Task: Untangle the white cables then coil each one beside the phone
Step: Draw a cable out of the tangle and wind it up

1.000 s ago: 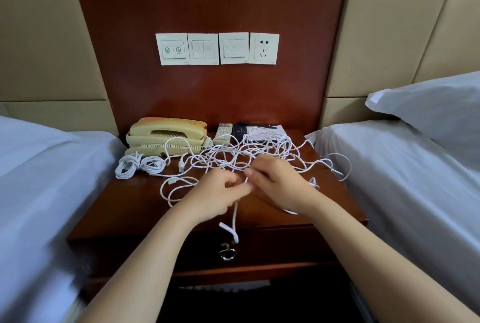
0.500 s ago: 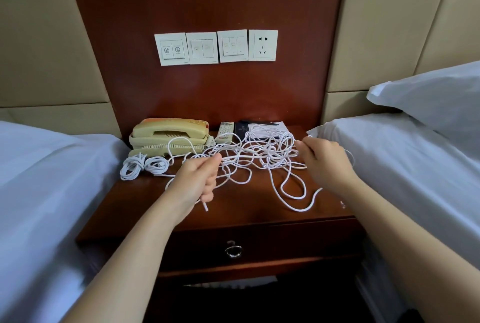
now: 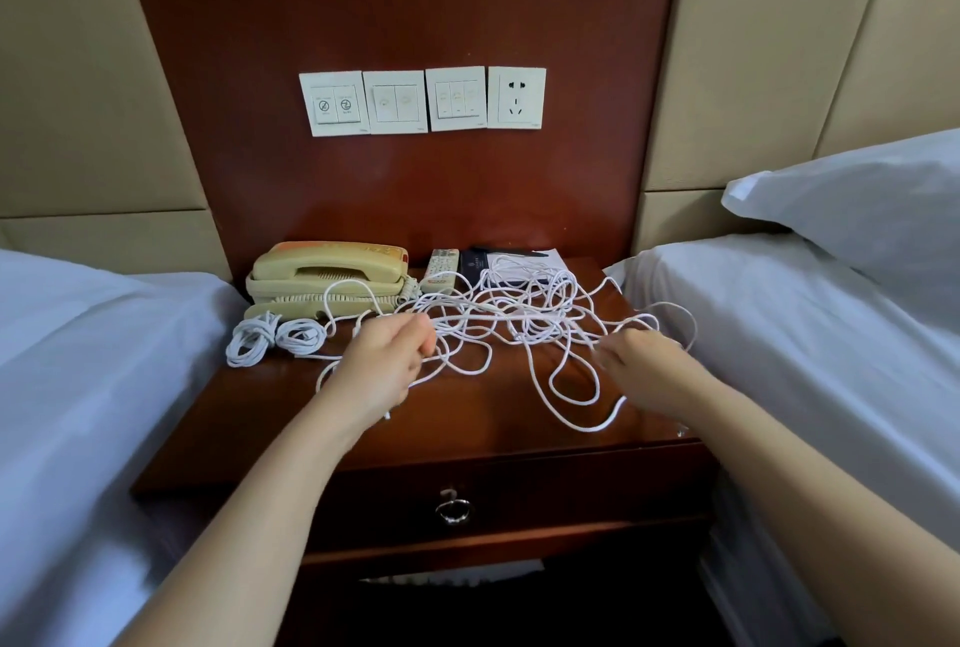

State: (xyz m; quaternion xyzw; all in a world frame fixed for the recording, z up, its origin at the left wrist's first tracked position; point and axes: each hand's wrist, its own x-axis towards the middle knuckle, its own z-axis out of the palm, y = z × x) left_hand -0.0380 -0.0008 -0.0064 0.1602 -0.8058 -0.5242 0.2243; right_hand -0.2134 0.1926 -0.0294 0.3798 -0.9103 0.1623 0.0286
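View: head camera, the only one we have, looking down on a bedside stand between two beds.
Stand: we log a dark red wooden nightstand (image 3: 467, 433), with one drawer in its front bearing a metal ring pull (image 3: 453, 511).
Task item, loose: a tangle of white cables (image 3: 511, 321) lies spread over the middle and right of the stand top, with some strands lifted between the hands and long loops trailing toward the front right edge.
Task item, done: we count two coiled white cables (image 3: 275, 342) lying side by side at the stand's left edge, just in front of the phone.
Phone: a beige corded phone (image 3: 327, 274) sits at the back left, handset on its cradle.
Left hand: the left hand (image 3: 382, 365) has its fingers curled round strands at the left side of the tangle.
Right hand: the right hand (image 3: 644, 365) pinches strands at its fingertips on the right side; the two hands are held well apart.
Other stand contents: a remote control (image 3: 440, 269) lies just right of the phone, and a dark folder with white paper (image 3: 483, 264) sits at the back, partly under the cables.
Wall: we note three switch plates (image 3: 395, 101) and a socket (image 3: 516, 98) in a row on the wood panel.
Bedding: a white-sheeted bed (image 3: 78, 360) stands on the left; a second bed (image 3: 805, 334) with a pillow (image 3: 857, 209) stands on the right.
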